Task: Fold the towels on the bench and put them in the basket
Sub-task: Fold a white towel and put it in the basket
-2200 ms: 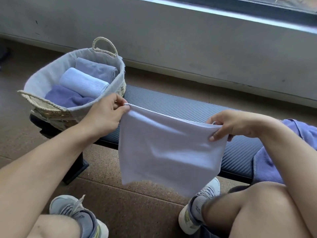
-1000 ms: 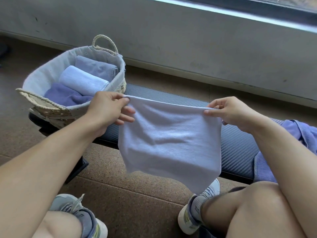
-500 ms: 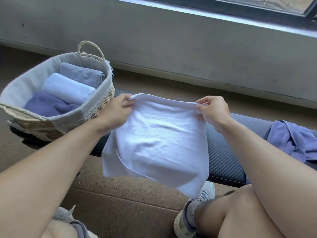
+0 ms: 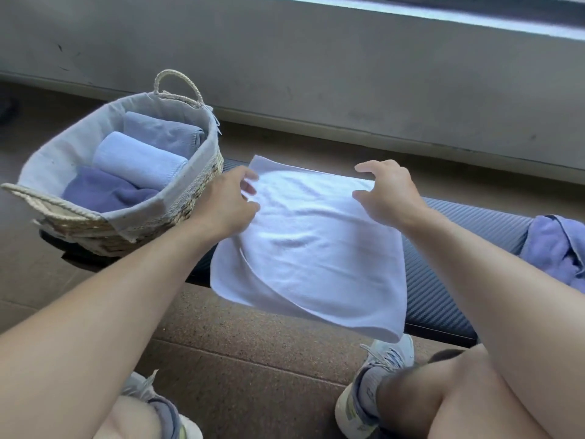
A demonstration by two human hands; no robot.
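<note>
Head cam: white towel (image 4: 316, 248) lies spread on the tabletop (image 4: 459, 280), front edge hanging off. My left hand (image 4: 228, 201) and right hand (image 4: 389, 194) hover at its far corners, fingers loose, gripping nothing. Basket (image 4: 47, 166) sits just left, rolled towels (image 4: 139, 160) inside.

Gym corner — padded bench (image 4: 449, 280)

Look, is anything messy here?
Yes. A purple towel lies crumpled at the right end of the bench, unfolded. The white towel hangs askew over the bench's front edge. The three in the basket look tidy.
</note>
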